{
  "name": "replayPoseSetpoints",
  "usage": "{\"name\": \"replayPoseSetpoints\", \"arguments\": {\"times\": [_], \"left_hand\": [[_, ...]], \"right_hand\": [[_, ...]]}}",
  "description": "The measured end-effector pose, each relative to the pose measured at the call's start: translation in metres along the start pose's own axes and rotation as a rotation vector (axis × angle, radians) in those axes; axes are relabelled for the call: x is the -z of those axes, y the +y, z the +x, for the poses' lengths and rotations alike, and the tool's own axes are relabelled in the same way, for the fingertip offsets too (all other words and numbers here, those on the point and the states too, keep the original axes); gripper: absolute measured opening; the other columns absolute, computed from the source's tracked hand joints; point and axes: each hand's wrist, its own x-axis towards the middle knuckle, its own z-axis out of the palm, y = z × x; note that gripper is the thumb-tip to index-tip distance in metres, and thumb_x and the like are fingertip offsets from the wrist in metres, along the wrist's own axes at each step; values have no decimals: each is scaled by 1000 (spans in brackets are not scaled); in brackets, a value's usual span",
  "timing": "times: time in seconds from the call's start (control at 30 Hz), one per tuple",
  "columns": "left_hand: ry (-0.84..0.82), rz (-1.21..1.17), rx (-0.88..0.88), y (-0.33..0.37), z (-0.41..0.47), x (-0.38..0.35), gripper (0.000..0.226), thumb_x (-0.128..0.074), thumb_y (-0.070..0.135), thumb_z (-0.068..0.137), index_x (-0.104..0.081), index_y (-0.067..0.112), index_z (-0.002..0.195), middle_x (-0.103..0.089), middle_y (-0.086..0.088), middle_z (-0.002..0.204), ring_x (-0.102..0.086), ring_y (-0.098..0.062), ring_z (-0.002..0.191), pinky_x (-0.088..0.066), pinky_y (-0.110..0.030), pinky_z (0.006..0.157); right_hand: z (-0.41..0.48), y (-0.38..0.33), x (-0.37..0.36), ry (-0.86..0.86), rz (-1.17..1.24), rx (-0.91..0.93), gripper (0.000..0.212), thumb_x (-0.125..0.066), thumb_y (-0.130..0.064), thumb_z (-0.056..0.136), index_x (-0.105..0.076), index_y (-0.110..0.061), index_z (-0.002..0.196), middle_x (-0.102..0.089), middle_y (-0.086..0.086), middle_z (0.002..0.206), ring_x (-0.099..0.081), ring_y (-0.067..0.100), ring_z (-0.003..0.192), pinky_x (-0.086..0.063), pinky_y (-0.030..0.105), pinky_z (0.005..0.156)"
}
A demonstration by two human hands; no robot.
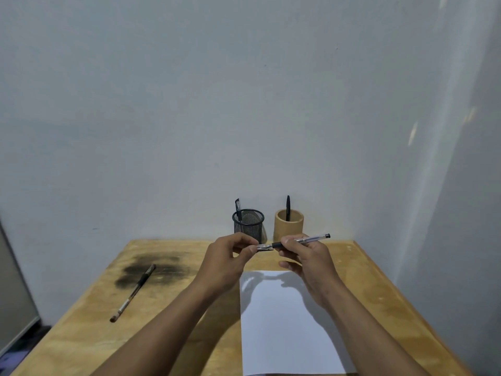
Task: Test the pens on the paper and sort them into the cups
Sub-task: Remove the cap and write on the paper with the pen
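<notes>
Table (81,335): bare wood, matt, stained with a sooty black patch (154,270). Paper sheet (284,335): plain white, smooth, matt. Black cup (248,225): wire mesh, likely metal; tan cup (288,226): smooth, matt, wood-like; held pen (306,240): clear glossy plastic barrel, black grip.

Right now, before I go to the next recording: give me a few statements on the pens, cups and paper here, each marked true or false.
1. Both hands hold one clear pen above the table: left hand at the cap end, right hand on the barrel. True.
2. The mesh cup is empty. False: one pen stands in it.
3. The wooden cup holds one pen. True.
4. The loose pen lies on the paper. False: it lies on bare wood, left of the paper.
5. The paper bears scribbles. False: none are visible.
</notes>
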Motion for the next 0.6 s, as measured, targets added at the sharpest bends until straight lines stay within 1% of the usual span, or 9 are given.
{"name": "replayPoseSetpoints", "arguments": {"times": [0.13, 0.23, 0.3, 0.37, 0.5, 0.6], "left_hand": [[5, -31, 9, 4, -1, -3, 9, -68, 21, 91, -75, 28, 89, -75, 14, 87, -66, 1, 84, -51, -22, 77], [45, -96, 30, 3, 0, -3, 12, -68, 17, 91, -76, 25, 86, -75, 11, 80, -66, 1, 76, -52, -25, 76], [62, -136, 54, 2, 0, -4, 14, -68, 15, 91, -76, 25, 85, -75, 10, 78, -66, -3, 74, -56, -32, 78], [71, -160, 78, 3, 0, -4, 15, -67, 14, 91, -76, 24, 84, -75, 9, 77, -66, -7, 74, -57, -38, 81], [68, -166, 84, 1, 1, -6, 15, -66, 15, 91, -76, 24, 84, -75, 7, 77, -69, -12, 78, -58, -44, 84], [45, -159, 100, -2, 0, -8, 14, -65, 18, 92, -75, 26, 86, -75, 10, 81, -69, -10, 82, -58, -46, 85]], "right_hand": [[0, 2, -6, -30, 31, 1, 11, -73, -10, 89, -73, -2, 96, -73, 9, 81, -69, 14, 74, -60, 27, 66], [1, 1, -11, -52, 52, 28, 14, -72, -7, 89, -71, 4, 97, -69, 13, 79, -68, 12, 68, -61, 25, 68], [1, 0, -13, -55, 52, 38, 11, -72, -6, 89, -71, 3, 95, -68, 14, 79, -67, 12, 66, -61, 25, 66], [2, 2, -14, -57, 58, 24, 10, -73, -7, 89, -72, 1, 94, -69, 15, 82, -66, 13, 66, -60, 26, 66], [2, 1, -12, -51, 40, -6, 13, -74, -10, 89, -72, 1, 97, -72, 13, 84, -68, 14, 70, -60, 29, 67], [1, -5, -10, -79, -42, -35, 19, -74, -14, 90, -73, 1, 101, -74, 10, 85, -70, 12, 75, -60, 28, 66]]}}
